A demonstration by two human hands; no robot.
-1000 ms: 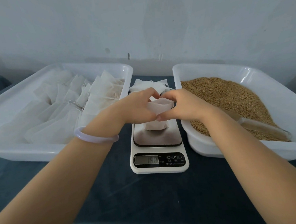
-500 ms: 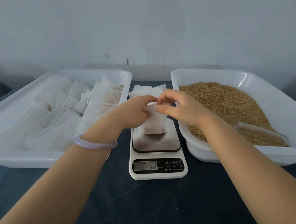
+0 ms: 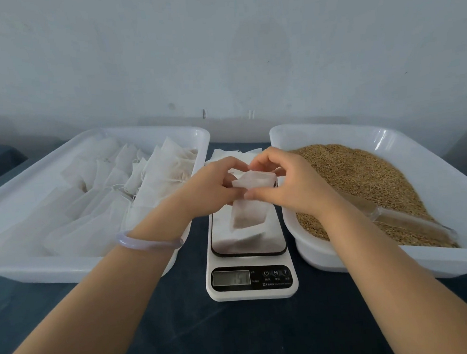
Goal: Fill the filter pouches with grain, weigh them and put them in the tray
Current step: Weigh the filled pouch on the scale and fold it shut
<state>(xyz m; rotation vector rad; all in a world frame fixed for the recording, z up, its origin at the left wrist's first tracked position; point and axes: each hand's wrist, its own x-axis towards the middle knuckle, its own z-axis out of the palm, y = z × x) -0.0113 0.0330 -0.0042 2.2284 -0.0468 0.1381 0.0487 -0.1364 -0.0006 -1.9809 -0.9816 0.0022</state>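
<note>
Forearms enter from the bottom corners over a dark counter (image 3: pixel 183 340), both bare. There is a pale bracelet (image 3: pixel 148 242) on the left wrist. Centre of the counter sits a white scale (image 3: pixel 253 293), between two white trays. Its display (image 3: pixel 231 278) is lit, digits too blurred to read, with three buttons to the right of it. On top of the scale is a glossy plate (image 3: pixel 248 245).

Upright on the plate stands the pouch (image 3: pixel 247 216), lower part darker with filling, bottom looks to touch the plate. Its top is folded over into a flap. At the flap's left end the left hand (image 3: pixel 211 189) pinches, grip clamped on the pouch, thumb and fingers curled. At the right end the right hand (image 3: pixel 291 185) pinches too, grip clamped on the pouch, thumb low, fingers arched over the top. Both hands meet above the plate's far half.

Just beside the scale, the left tray (image 3: pixel 40 269) holds many filled pouches (image 3: pixel 96 214), white and overlapping, some with strings. On the other side, also just beside the scale, the right tray (image 3: pixel 398 262) is heaped with brown grain (image 3: pixel 364 173). Near the right forearm a clear scoop (image 3: pixel 412 221) lies on the grain.

Behind the hands, between the trays' far corners, is a stack (image 3: pixel 225 153) of flat white empties. Plain pale wall (image 3: pixel 218 53) at the back.
</note>
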